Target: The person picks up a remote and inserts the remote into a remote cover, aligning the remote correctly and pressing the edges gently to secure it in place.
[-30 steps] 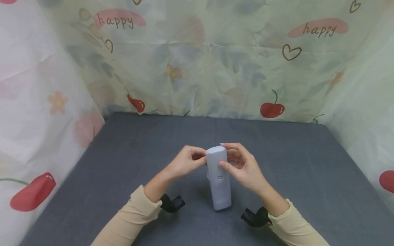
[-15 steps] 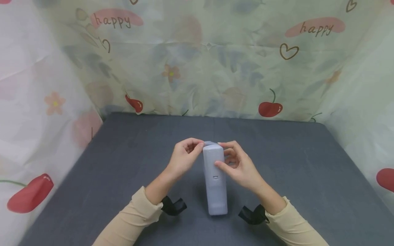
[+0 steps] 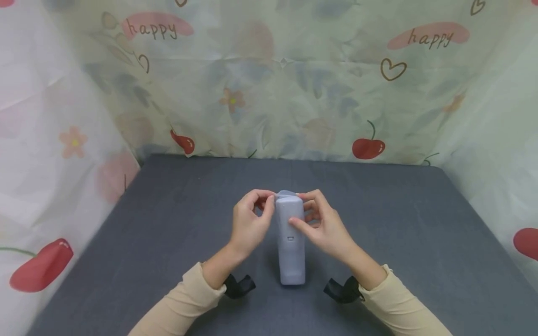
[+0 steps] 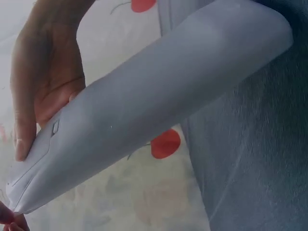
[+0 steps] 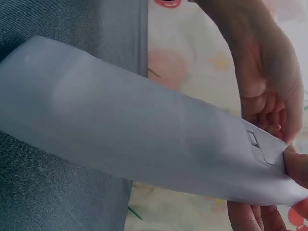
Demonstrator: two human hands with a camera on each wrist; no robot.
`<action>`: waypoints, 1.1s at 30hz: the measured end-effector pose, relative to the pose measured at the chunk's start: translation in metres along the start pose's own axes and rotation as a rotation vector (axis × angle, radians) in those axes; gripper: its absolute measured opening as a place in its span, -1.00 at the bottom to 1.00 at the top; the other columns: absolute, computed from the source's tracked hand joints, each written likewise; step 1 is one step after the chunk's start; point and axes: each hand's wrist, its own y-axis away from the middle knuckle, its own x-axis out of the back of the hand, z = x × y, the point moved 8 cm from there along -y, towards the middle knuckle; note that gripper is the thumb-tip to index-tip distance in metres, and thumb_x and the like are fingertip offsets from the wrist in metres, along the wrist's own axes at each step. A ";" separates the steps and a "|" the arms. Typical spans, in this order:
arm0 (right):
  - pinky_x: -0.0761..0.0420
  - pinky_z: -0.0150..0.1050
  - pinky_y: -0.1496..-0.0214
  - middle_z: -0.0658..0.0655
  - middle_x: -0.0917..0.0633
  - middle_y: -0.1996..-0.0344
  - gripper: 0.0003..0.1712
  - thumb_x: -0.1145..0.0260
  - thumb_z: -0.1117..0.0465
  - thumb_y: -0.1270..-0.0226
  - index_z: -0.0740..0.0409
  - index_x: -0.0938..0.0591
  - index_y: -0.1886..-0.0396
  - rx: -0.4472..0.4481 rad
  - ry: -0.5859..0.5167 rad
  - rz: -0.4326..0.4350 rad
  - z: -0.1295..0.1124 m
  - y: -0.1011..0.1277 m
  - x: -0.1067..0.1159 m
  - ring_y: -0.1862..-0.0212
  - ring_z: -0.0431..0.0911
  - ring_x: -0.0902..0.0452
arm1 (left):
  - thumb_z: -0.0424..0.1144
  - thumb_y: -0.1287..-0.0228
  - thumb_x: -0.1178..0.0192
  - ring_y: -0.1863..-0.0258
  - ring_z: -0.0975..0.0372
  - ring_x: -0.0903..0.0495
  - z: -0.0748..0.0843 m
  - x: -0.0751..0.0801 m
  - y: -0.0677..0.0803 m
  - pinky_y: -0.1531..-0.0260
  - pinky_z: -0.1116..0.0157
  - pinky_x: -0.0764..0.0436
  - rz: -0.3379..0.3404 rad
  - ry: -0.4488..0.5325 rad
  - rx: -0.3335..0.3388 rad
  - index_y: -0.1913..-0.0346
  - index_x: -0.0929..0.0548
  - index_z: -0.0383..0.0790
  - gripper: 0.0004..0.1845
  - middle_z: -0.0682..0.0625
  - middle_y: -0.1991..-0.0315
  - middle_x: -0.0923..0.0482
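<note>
A long pale grey casing [image 3: 291, 259], shaped like a remote control, stands nearly upright over the table, with a small rectangular latch on the side towards me. My right hand [image 3: 329, 228] holds its upper part, thumb across the face and fingers round the right side. At the top left corner, thumb and forefinger of my left hand [image 3: 248, 226] pinch a translucent film [image 3: 287, 193] that rises over the casing's top. In the left wrist view the casing [image 4: 154, 86] shows a seam near the latch. The right wrist view has the right thumb [image 5: 297, 166] on its end.
A dark grey cloth-covered table [image 3: 201, 186] lies under both hands. Patterned curtains [image 3: 286, 112] with cherries and flowers hang at the back and sides. Black straps [image 3: 239, 286] stick out from both wrists.
The left hand has moved from the casing's upper left side up to its top corner, and the film has lifted there. The casing has shifted slightly left and stands straighter.
</note>
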 end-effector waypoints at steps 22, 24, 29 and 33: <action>-0.61 -0.42 0.42 0.29 -0.58 0.21 -0.48 -0.37 0.32 -0.14 0.22 -0.31 -0.02 -0.007 -0.021 0.112 0.002 -0.002 -0.001 0.39 -0.08 -0.57 | -0.58 -0.05 -0.19 0.53 0.25 -0.39 0.033 -0.008 0.019 0.50 0.47 -0.40 0.048 -0.246 -0.364 0.35 -0.59 -0.39 -0.89 -0.08 0.51 -0.53; -0.61 -0.42 0.41 0.28 -0.58 0.21 -0.48 -0.36 0.33 -0.14 0.21 -0.32 -0.04 -0.015 -0.025 0.116 0.003 -0.003 0.000 0.38 -0.07 -0.58 | -0.58 -0.05 -0.18 0.53 0.25 -0.39 0.033 -0.009 0.020 0.50 0.47 -0.39 0.041 -0.252 -0.364 0.35 -0.58 -0.39 -0.89 -0.08 0.52 -0.53; -0.63 -0.39 0.38 0.27 -0.59 0.22 -0.47 -0.36 0.33 -0.14 0.19 -0.33 -0.06 -0.020 -0.040 0.133 0.000 -0.006 0.001 0.37 -0.03 -0.60 | -0.57 -0.07 -0.16 0.53 0.24 -0.39 0.035 -0.011 0.019 0.50 0.47 -0.40 0.033 -0.259 -0.369 0.33 -0.58 -0.40 -0.90 -0.09 0.50 -0.53; -0.62 -0.40 0.38 0.29 -0.59 0.22 -0.47 -0.36 0.34 -0.14 0.22 -0.33 -0.06 -0.016 -0.049 0.153 -0.003 -0.008 0.003 0.37 -0.04 -0.60 | -0.56 -0.09 -0.15 0.53 0.24 -0.39 0.038 -0.011 0.016 0.50 0.46 -0.40 0.034 -0.266 -0.381 0.32 -0.59 -0.40 -0.90 -0.09 0.50 -0.52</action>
